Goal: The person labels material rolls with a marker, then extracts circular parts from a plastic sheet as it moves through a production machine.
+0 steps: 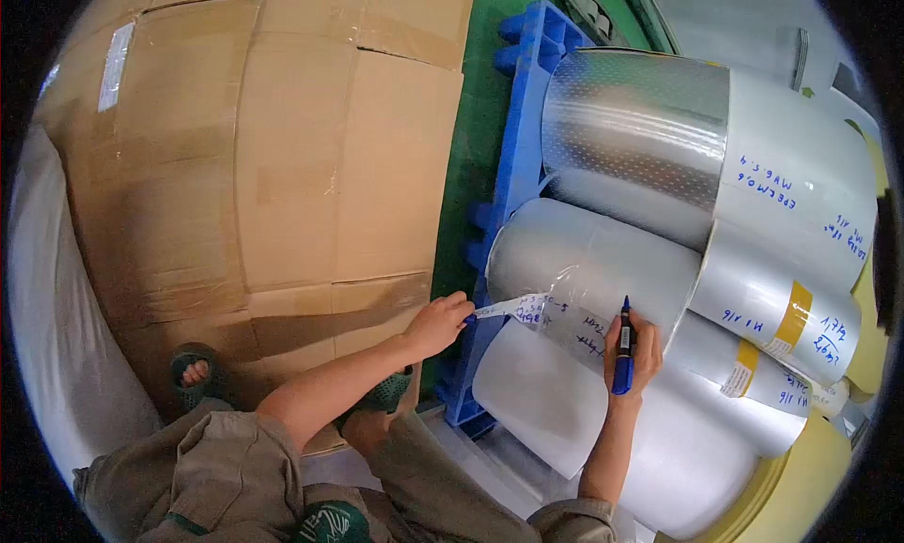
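Observation:
My right hand (642, 355) is closed around a blue marker (624, 350), its tip pointing away from me over a silvery roll (603, 251). Between the pinched fingers of my left hand (438, 324) is the end of a narrow white strip (499, 308). A small blue bit, perhaps the marker's cap, shows at those fingertips. The strip reaches to the roll's surface, where blue handwriting (541, 309) and clear, shiny film or tape can be seen. Just below lies a whiter roll (537, 383).
More rolls with blue writing, such as a dimpled silver one (636, 119) and one with a yellow label (791, 317), are stacked to the right. A blue pallet (523, 129) stands along their left ends. Flattened cardboard (292, 147) covers the left floor, beside green flooring (480, 110).

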`<act>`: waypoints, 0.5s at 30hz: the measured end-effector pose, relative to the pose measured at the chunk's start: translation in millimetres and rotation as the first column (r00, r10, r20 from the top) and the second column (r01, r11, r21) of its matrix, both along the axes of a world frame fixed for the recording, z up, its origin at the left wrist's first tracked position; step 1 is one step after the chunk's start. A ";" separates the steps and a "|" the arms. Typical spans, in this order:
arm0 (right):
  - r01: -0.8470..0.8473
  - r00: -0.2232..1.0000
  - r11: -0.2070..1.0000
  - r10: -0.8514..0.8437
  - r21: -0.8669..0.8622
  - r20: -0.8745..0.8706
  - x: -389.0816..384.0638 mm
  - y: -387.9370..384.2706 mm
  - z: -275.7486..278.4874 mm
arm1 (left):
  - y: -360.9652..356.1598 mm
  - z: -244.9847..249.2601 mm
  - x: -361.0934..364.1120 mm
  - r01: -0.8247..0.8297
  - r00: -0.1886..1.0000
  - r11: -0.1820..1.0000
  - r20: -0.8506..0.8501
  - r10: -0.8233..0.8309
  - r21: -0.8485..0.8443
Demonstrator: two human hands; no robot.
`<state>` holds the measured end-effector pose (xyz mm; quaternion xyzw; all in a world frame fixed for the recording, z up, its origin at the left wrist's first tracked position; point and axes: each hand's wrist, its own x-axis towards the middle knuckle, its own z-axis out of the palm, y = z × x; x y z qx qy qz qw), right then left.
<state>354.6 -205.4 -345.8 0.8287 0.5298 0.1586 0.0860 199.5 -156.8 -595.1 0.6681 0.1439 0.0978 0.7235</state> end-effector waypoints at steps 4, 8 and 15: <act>-0.015 0.999 0.999 0.014 -0.045 -0.032 -13.3 -11.8 7.5 | 7.9 26.2 9.0 -0.121 0.992 0.969 -0.015 0.128 0.215; -0.031 0.999 0.968 0.037 0.248 -0.020 -31.1 -26.7 28.3 | 21.5 89.3 42.9 -0.059 0.926 0.975 0.375 -0.027 0.216; 0.073 0.993 0.767 0.003 0.638 -0.117 -48.7 -37.0 71.4 | -6.7 149.1 107.2 0.141 0.738 0.978 0.642 -0.208 0.154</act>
